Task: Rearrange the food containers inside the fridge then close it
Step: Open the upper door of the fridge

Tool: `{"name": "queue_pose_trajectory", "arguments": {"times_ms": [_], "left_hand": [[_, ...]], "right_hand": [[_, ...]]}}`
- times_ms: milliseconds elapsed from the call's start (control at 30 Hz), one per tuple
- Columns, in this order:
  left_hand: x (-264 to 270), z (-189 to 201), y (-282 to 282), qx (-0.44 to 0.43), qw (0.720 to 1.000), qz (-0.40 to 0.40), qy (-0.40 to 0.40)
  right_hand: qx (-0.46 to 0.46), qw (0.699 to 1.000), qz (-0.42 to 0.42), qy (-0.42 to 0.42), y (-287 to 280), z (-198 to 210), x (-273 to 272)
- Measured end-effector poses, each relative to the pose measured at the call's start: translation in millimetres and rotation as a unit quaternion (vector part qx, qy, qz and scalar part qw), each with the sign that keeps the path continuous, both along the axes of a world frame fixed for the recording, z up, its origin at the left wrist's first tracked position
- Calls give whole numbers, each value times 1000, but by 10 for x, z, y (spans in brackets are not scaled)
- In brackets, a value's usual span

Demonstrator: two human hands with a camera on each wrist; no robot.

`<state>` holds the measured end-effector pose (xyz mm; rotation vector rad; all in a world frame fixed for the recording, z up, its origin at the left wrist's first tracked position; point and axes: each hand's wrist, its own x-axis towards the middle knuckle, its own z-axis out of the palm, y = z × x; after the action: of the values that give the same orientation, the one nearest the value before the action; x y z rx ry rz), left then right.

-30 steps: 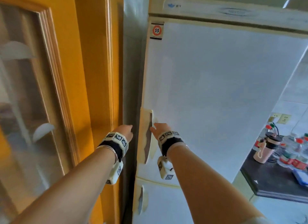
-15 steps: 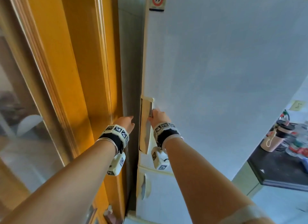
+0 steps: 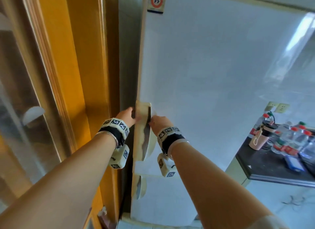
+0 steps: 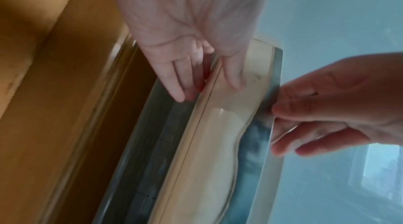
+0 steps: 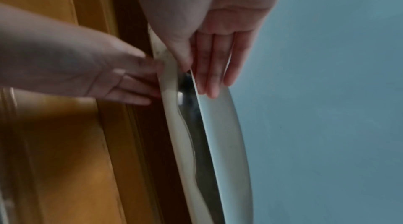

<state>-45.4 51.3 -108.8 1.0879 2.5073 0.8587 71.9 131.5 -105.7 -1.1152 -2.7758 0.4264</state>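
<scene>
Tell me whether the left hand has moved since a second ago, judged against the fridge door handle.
Yes. The left hand has gone right, from beside the yellow door frame to touching the left edge of the handle.

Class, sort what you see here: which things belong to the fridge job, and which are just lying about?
Belong to the job:
upper fridge door, not yet open
door handle
left hand, touching the handle's outer edge
right hand, fingers at the handle's recess

Just lying about:
yellow wooden door
pink cup on the counter
water bottles
wall socket
</scene>
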Motion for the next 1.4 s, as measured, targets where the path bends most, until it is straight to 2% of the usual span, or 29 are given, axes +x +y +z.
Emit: {"name": "queue_pose_trajectory", "arguments": {"times_ms": [133,267,433,667,767,867,1033,1133,1266,1400], "left_hand": [[133,-23,-247,22,999,-23,-39],[393,143,-387,56,994,-26,-95],[644,210,-648,58,985,-45,-157],[1007,57,-1133,146,982,-37,-114],[1195,34,-1306,165,979,-60,-108],[1451,27,-1474,180,975,-88,-96],[1822,-24,-1630,177,968,-153,-89],[2020,-4,-1677,159,967,-190,-52],[2243,27,-1726,127,975,-181,-18],[2447,23,-1735,75,983,-157,61]], "right_hand": [[3,997,-55,55,-198,137,270],[26,991,-59,116,-423,257,566],[51,988,-66,130,-784,402,896],[96,974,-77,188,-1282,580,1062],[95,962,-102,233,-1460,577,1192],[82,958,-131,241,-1588,573,1412],[5,948,-184,260,-1760,700,1807],[-28,935,-217,280,-1866,758,2000],[-19,934,-244,261,-1994,829,2280],[-19,938,-238,253,-2041,842,2709]]}}
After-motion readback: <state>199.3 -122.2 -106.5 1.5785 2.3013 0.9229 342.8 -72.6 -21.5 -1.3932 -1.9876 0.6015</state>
